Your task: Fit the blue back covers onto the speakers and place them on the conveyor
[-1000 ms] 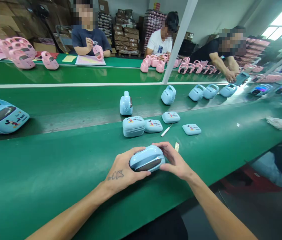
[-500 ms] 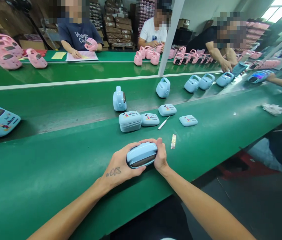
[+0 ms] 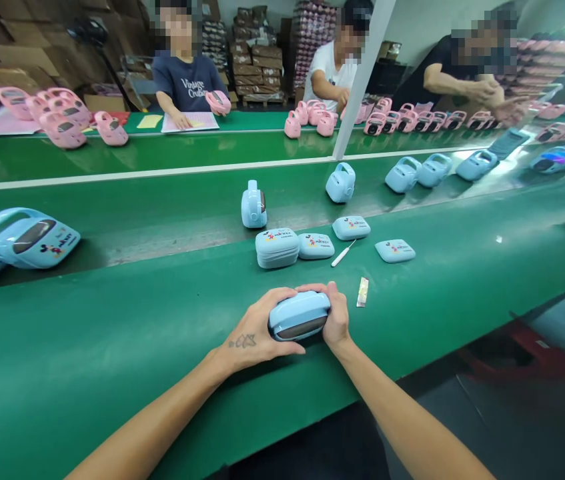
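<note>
A light-blue speaker-like device (image 3: pixel 298 313) with a dark front window sits between my two hands above the green bench. My left hand (image 3: pixel 257 327) wraps its left end, thumb along the near side. At the opposite end my right hand (image 3: pixel 337 317) grips it, thumb on top. Just beyond lie a stack of light-blue printed panels (image 3: pixel 277 249), a single printed panel (image 3: pixel 316 246) touching it, another panel (image 3: pixel 351 228) behind, and a thin panel (image 3: pixel 395 251) to the right. A white-handled pointed tool (image 3: pixel 342 255) rests among them. Near my right hand is a small pale packet (image 3: pixel 363 292).
Along the far lane of the belt (image 3: pixel 172 200) stand several blue handled devices, one (image 3: pixel 253 205) straight ahead and others (image 3: pixel 32 237) at left. Across the line people work among pink devices (image 3: pixel 65 113). A metal post (image 3: pixel 362 80) rises between. A red stool (image 3: pixel 527 347) stands lower right.
My view has turned left, so everything sits further right. Both hands still hold the blue device. More blue devices show at the left edge. The dark-sleeved worker's hands at right have lifted.
</note>
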Motion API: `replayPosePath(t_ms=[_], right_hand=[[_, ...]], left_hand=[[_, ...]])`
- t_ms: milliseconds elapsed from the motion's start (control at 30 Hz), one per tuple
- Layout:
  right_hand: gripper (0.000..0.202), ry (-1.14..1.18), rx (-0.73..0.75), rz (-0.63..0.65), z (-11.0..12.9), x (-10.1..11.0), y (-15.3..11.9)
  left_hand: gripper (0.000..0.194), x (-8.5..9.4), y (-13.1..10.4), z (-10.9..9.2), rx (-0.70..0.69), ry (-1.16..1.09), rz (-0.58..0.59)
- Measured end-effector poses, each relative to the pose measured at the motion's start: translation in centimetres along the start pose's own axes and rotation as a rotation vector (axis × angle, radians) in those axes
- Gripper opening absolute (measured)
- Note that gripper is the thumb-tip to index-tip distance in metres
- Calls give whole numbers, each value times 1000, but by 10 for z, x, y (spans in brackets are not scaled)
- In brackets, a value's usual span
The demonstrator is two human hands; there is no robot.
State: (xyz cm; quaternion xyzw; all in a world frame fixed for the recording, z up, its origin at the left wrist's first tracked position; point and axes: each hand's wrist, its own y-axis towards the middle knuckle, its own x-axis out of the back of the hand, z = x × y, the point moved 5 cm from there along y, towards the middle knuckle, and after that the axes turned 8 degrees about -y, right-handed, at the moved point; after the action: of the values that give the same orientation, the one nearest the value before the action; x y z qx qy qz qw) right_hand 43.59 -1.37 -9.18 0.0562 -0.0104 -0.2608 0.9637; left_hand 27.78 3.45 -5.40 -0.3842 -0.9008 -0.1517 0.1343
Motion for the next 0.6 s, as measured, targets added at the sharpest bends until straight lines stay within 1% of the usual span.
replayPosePath(t_ms=[67, 100, 167, 200, 233, 267, 333, 367, 400, 433, 467, 500, 533, 600], right_hand=[[56, 39, -3, 45, 2, 5, 4], [50, 38, 2, 60, 3, 11, 6], [37, -38, 22, 62, 7, 30, 13], [34, -119, 40, 51, 10, 43, 18], [33, -210, 65, 34, 12, 55, 24], [32, -299, 98, 18, 15, 66, 31], [31, -458, 182, -15, 23, 82, 49], [31, -525, 228, -18, 26, 84, 58], [30, -581, 275, -7, 30, 82, 68], [30, -626, 322, 23, 34, 76, 78], [30, -661, 369, 70, 37, 66, 88], [30, -688, 412, 129, 40, 53, 96], [32, -709, 451, 195, 42, 39, 104], [41, -752, 508, 329, 44, 9, 116]], left_hand=[[83, 6, -2, -1, 72, 3, -3], [81, 12, -4, -1, 110, 7, -11], [79, 32, -10, 0, 173, 5, -54], [78, 48, -13, 2, 200, 3, -108], [78, 68, -15, 6, 225, 4, -199], [78, 91, -16, 12, 252, 18, -325], [75, 146, -17, 26, 301, 124, -684], [70, 172, -15, 33, 303, 193, -852], [68, 196, -12, 40, 303, 253, -1005], [68, 217, -9, 49, 335, 291, -1147], [69, 235, -5, 58, 367, 319, -1242], [70, 249, 0, 67, 390, 339, -1295], [70, 261, 5, 74, 417, 337, -1315], [67, 274, 10, 84, 429, 323, -1301]])
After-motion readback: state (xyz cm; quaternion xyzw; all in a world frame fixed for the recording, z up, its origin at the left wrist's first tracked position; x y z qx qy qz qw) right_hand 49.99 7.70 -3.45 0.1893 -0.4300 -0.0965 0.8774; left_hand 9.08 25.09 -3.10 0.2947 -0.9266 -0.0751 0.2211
